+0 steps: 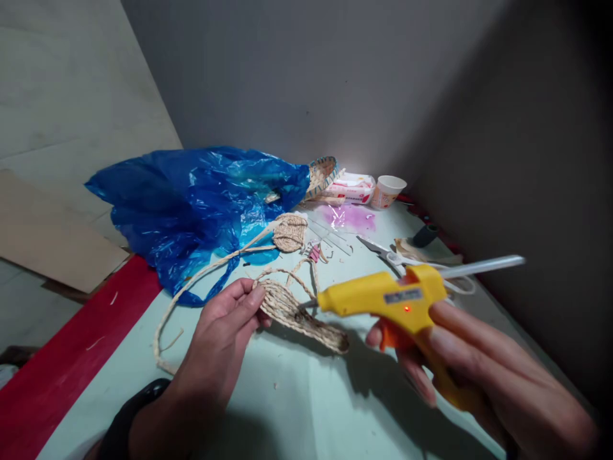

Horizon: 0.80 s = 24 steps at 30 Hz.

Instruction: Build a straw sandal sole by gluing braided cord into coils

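My left hand pinches one end of a flat braided straw piece, made of coiled cord, and holds it above the table. In my right hand is a yellow hot glue gun with a clear glue stick coming out of its back and a lit red light. Its nozzle points left and appears to meet the upper face of the straw piece. A finger lies by the orange trigger. Behind them lies a round coil of woven cord, with a long straw cord looping round to the left.
A crumpled blue plastic bag fills the back left, next to a woven basket. Further right stand a white-pink packet and a paper cup. Scissors and a dark spool lie behind the glue gun. Grey walls rise behind.
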Tool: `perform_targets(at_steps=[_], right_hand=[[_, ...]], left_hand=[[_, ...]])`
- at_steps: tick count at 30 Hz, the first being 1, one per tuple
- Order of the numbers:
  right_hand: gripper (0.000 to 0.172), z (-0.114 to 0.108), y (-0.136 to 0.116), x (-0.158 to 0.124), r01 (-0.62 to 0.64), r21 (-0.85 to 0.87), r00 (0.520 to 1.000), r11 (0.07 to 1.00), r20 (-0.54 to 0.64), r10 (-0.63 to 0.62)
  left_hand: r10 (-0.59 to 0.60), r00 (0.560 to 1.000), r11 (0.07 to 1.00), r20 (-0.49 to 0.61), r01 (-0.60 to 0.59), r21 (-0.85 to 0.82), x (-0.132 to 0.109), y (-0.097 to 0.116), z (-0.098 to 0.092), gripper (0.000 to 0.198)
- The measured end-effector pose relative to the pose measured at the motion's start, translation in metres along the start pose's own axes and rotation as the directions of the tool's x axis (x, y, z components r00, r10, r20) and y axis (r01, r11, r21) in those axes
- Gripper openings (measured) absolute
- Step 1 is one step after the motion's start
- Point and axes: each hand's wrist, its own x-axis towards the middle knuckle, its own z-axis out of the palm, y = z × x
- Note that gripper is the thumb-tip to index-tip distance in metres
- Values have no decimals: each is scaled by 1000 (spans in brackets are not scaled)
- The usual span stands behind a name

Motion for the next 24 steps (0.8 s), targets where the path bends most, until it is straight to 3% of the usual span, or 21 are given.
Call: perform_targets(at_steps=[2,4,7,10,15,18,20,22,24], right_hand=[[43,2,-13,14,-140,332,990,933,43,134],[38,1,-16,22,-222,538,969,814,30,244],[33,-5,-4,23,-350,634,904,690,36,425],[31,-11,12,16,-413,594,884,690,78,461],[42,-16,22,12,-357,209,934,910,82,347],[48,-20,27,14,-252,-155,961,955,73,266],[52,-23,30,15,-164,-434,980,886,29,196],[48,-22,28,12,-125,-699,992,704,-68,108],[41,-14,19,8,-85,-854,989,513,-133,-58]], left_hand=[[4,1000,1000,18,-4,-13,3,-2,-2,12],[12,999,1000,39,-11,-23,5,-4,-4,14],[41,998,999,55,-40,-22,5,-5,-4,20],[76,995,997,58,-76,-2,3,-3,-3,22],[88,994,995,59,-91,47,1,-2,-1,31],[99,992,992,72,-104,65,0,-2,-1,27],[106,992,991,73,-111,71,0,-1,-1,24],[104,992,992,69,-109,67,-2,-1,-1,23],[96,992,993,80,-101,57,-4,-1,1,21]])
